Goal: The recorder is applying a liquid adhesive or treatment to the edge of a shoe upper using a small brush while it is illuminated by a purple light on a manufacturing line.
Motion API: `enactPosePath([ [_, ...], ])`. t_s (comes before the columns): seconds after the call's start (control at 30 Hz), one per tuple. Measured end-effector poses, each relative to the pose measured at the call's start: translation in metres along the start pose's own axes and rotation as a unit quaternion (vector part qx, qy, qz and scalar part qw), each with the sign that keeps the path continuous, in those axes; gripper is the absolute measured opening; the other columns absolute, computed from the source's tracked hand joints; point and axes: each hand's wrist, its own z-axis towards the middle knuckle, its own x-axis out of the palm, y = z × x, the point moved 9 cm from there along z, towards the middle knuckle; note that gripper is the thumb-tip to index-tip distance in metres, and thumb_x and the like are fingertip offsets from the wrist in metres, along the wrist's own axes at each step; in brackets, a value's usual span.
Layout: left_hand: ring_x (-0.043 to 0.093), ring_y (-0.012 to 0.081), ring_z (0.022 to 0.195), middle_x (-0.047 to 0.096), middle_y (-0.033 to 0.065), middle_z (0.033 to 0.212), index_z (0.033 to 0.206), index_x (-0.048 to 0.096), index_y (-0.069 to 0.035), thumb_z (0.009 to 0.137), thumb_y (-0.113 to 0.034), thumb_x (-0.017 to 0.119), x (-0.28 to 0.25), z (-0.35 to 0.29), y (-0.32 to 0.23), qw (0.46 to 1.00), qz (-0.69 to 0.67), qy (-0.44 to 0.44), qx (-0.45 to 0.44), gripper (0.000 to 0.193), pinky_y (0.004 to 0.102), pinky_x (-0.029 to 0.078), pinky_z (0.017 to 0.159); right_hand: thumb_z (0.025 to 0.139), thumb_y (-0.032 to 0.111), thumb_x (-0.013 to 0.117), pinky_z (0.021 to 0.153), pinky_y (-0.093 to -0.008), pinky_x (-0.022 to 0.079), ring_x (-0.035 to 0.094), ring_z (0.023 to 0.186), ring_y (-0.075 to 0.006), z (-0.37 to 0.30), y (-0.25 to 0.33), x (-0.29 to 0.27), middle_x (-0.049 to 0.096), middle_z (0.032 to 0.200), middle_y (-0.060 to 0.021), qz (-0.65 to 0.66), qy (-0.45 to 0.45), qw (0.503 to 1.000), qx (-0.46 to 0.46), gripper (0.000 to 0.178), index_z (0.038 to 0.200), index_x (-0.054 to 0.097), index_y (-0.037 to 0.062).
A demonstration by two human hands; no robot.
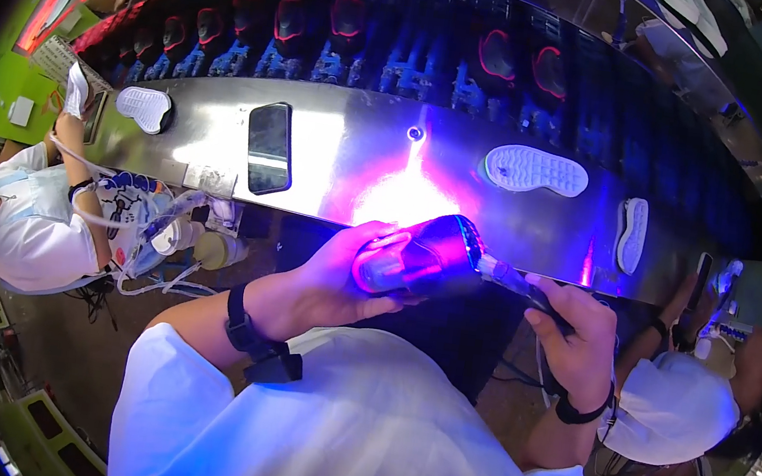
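Note:
A dark shoe upper [436, 257], lit pink and violet by the lamp glow, is gripped in my left hand [328, 274] in front of the bench edge. My fingers and thumb close around its left end. My right hand [580, 336] pinches the handle of a brush [509, 276]. The brush's pale bristles point left and meet the right edge of the upper; whether they press on it I cannot tell. Beyond the upper, a bright violet-white light spot [410, 199] falls on the metal bench [340, 112].
On the bench lie a phone [270, 148] and white shoe soles [536, 170], [632, 234], [143, 108]. Behind it runs a dark rack of shoes [346, 17]. Co-workers sit at left [46, 223] and right [676, 407]; a container [216, 250] stands left, among hoses.

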Motion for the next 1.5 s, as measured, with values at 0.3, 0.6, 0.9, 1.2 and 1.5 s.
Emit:
enactPosePath([
  [0.3, 0.072, 0.0402, 0.088, 0.063, 0.0306, 0.118, 0.13, 0.056, 0.002, 0.096, -0.055, 0.058, 0.008, -0.005, 0.053, 0.909, -0.297, 0.168, -0.241, 0.066, 0.0336, 0.067, 0.062, 0.081, 0.005, 0.08, 0.063, -0.0308, 0.049, 0.062, 0.067, -0.02, 0.005, 0.004, 0.02, 0.066, 0.081, -0.009, 0.015, -0.011, 1.0, -0.024, 0.043, 0.123, 0.073, 0.0072],
  [0.6, 0.072, 0.0336, 0.079, 0.066, 0.0311, 0.112, 0.134, 0.058, -0.006, 0.096, -0.049, 0.06, 0.029, -0.037, 0.035, 0.921, -0.221, 0.282, -0.154, 0.057, 0.0297, 0.062, 0.05, 0.075, 0.004, 0.083, 0.072, -0.0311, 0.055, 0.071, 0.079, -0.0213, -0.031, -0.014, 0.066, 0.072, 0.09, -0.0118, 0.054, -0.057, 0.997, -0.024, 0.043, 0.117, 0.074, 0.0019],
  [0.9, 0.064, 0.0194, 0.119, 0.066, 0.0083, 0.129, 0.146, 0.048, -0.001, 0.084, -0.013, 0.078, 0.024, -0.016, -0.056, 0.943, 0.196, 0.193, 0.187, 0.07, 0.0382, 0.048, 0.107, 0.096, 0.013, 0.07, 0.081, -0.0354, 0.056, 0.073, 0.088, -0.0241, 0.034, -0.037, 0.072, 0.075, 0.1, -0.0172, 0.039, -0.062, 0.989, 0.13, 0.036, 0.13, 0.066, 0.0009],
  [1.2, 0.064, 0.019, 0.117, 0.062, 0.0125, 0.133, 0.157, 0.032, 0.001, 0.084, -0.009, 0.082, 0.009, 0.017, -0.16, 0.844, 0.44, -0.036, 0.305, 0.088, 0.0354, 0.05, 0.104, 0.087, 0.01, 0.078, 0.091, -0.0379, 0.055, 0.073, 0.101, -0.0297, -0.018, -0.07, 0.097, 0.075, 0.112, -0.0175, 0.139, 0.035, 0.986, 0.087, 0.041, 0.127, 0.069, 0.0017],
  [1.5, 0.075, 0.0333, 0.095, 0.074, 0.0212, 0.106, 0.136, 0.061, -0.004, 0.087, -0.052, 0.072, 0.07, 0.114, -0.336, 0.417, 0.802, -0.286, 0.319, 0.069, 0.0399, 0.057, 0.088, 0.093, 0.005, 0.069, 0.06, -0.0262, 0.049, 0.064, 0.07, -0.0127, -0.033, -0.206, 0.052, 0.071, 0.092, -0.0067, 0.286, -0.181, 0.918, 0.206, 0.039, 0.131, 0.063, -0.0012],
])
